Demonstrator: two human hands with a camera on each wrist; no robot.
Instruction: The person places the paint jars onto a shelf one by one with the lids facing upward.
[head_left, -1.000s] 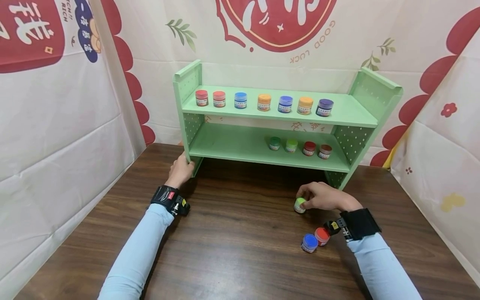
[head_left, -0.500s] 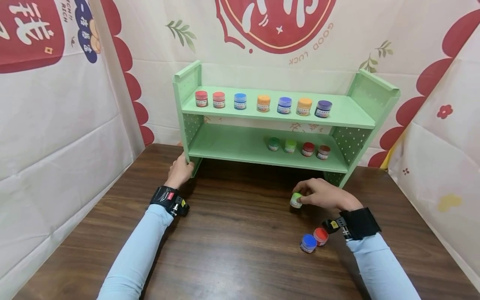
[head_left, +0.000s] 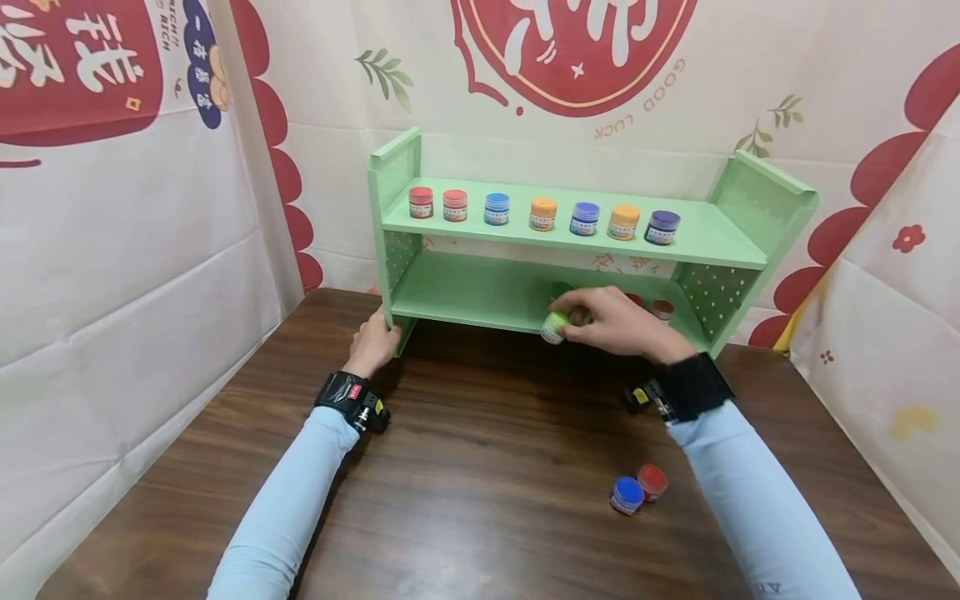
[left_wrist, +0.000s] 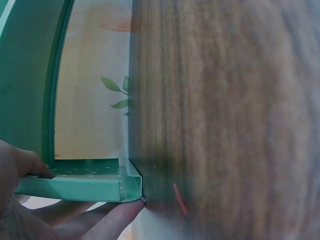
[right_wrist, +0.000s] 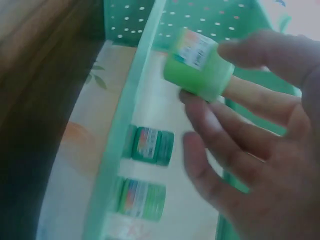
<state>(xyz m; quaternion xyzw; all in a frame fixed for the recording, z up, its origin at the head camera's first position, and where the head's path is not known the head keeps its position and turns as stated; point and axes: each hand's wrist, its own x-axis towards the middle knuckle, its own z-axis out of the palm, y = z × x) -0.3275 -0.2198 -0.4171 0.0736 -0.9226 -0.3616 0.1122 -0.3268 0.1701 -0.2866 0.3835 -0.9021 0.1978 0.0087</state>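
Note:
My left hand [head_left: 373, 342] grips the lower end of the left side panel of a green two-tier shelf [head_left: 465, 283]. In the left wrist view the thumb [left_wrist: 31, 162] lies on one face of the panel and the fingers on the other. With thumb and fingertips my right hand [head_left: 618, 321] pinches a small light green paint jar [head_left: 553, 330] at the front edge of the lower tier. The right wrist view shows this jar tilted, near a dark green jar [right_wrist: 152, 146] and another light green jar [right_wrist: 144, 199]. In the head view the right hand partly hides the lower row.
A row of red, blue, orange and purple jars [head_left: 543, 214] lines the upper tier. On the brown wooden table [head_left: 465, 467], a blue-lidded jar [head_left: 627, 495] and a red-lidded jar [head_left: 652, 482] stand together at the right. A printed cloth [head_left: 322, 167] hangs behind and beside.
My right hand has lifted the light green jar off the table and carried it forward and left to the lower tier. The left hand keeps its grip on the panel; the head view has shifted slightly.

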